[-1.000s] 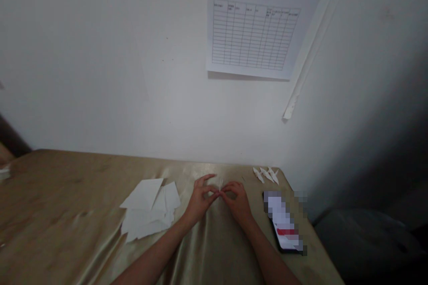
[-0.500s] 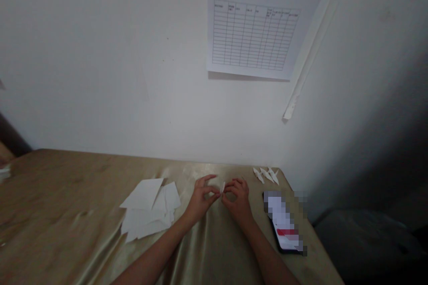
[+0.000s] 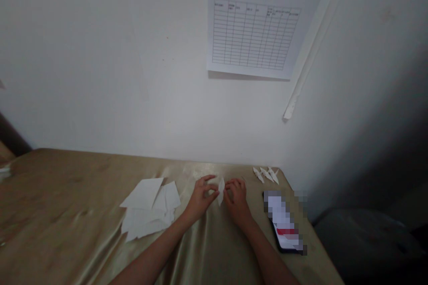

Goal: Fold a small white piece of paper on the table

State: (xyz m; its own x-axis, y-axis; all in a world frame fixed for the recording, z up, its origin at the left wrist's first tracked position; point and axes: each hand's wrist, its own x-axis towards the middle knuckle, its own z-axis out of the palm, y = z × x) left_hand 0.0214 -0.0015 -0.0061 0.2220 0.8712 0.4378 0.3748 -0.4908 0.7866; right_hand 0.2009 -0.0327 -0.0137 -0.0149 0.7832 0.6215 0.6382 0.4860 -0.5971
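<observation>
A small folded piece of white paper (image 3: pixel 221 191), narrow and pointed at both ends, stands upright between my two hands. My left hand (image 3: pixel 202 196) pinches its left side between thumb and forefinger, with the other fingers curled above. On the right side, the fingertips of my right hand (image 3: pixel 236 196) are closed against the same paper. Several similar folded white paper pieces (image 3: pixel 266 175) lie in a row at the table's back right corner. Left of my hands is a loose pile of white paper sheets (image 3: pixel 150 209).
A phone (image 3: pixel 284 225) with a lit, partly blurred screen lies right of my right forearm. The table (image 3: pixel 76 196) has a shiny gold-brown cloth and meets a white wall (image 3: pixel 100 62). A printed table sheet (image 3: pixel 254 31) hangs on the wall. The table's right edge drops to a dark area.
The folded paper has turned so its pointed, longer shape shows between my fingers. My right hand has shifted slightly, and its fingers have curled in more. My left hand has hardly moved.
</observation>
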